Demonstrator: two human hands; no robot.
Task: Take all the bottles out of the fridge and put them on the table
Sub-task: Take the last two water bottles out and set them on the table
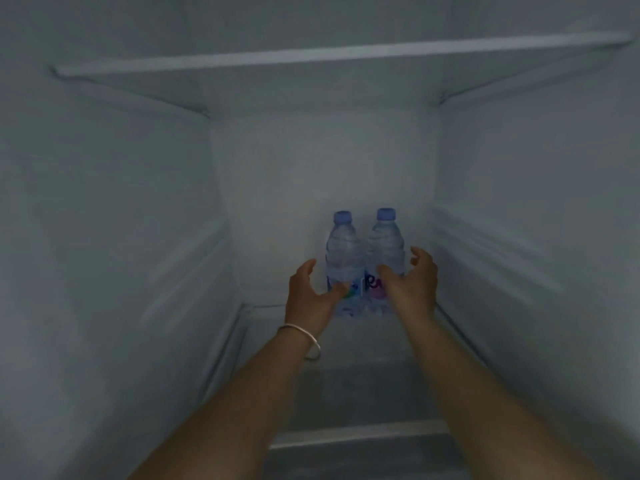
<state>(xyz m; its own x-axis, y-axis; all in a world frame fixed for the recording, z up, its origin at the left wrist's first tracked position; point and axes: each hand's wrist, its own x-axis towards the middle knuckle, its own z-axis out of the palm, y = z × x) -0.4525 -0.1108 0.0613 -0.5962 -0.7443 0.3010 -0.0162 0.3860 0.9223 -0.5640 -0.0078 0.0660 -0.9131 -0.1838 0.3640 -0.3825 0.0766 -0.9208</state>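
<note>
Two bare forearms are reaching from the bottom edge into the fridge (114, 237), one on each side. Around the left wrist a single thin metal bangle (306, 342) is sitting. Deeper in, the left hand (311, 296) is spreading wide, thumb up and fingers parted, with its fingertips lying just at the lower part of the left bottle (343, 261); whether they are actually touching it is too blurred to tell. Beside it the right hand (412, 284) is likewise opening wide, its fingers cupping loosely round the lower half of the right bottle (385, 254) without clearly closing on it. Both bottles are standing upright, side by side and touching or nearly so, toward the back of the lower shelf (349, 438), close to the rear wall. Each is clear plastic with a blue cap and a coloured label low on its body, so the count is two bottles and two caps. Above them one more shelf (343, 51) is running across the compartment, with ribbed rails lining both side walls.
</note>
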